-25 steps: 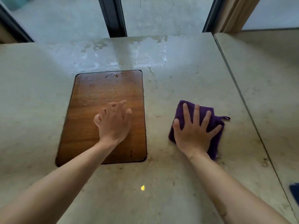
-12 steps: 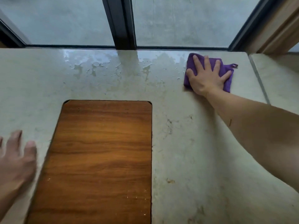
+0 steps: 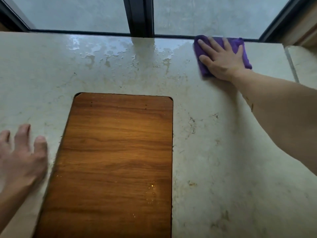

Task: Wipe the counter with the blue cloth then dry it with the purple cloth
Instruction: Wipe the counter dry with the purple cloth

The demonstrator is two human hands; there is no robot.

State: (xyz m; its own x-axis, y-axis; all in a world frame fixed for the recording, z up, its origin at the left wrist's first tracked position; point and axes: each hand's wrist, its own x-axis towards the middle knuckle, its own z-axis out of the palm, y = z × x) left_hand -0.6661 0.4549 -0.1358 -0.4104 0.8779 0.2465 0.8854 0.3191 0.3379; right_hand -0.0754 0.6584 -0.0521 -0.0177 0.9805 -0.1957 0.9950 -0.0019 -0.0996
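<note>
The purple cloth [image 3: 202,66] lies folded on the pale stone counter [image 3: 214,134] at the far right, close to the window frame. My right hand [image 3: 223,60] presses flat on top of it with fingers spread. My left hand [image 3: 22,160] rests on the counter at the near left, fingers apart and holding nothing. A wet, shiny band [image 3: 120,50] runs along the back of the counter, left of the cloth. The blue cloth is not in view.
A brown wooden panel [image 3: 116,160] is set into the counter in the middle. A dark window frame [image 3: 139,16] runs along the back edge. A seam [image 3: 291,64] at the right separates a neighbouring counter slab.
My right hand has slid the purple cloth from near the panel to the back right by the window. My left hand has left the wooden panel for the counter at the near left.
</note>
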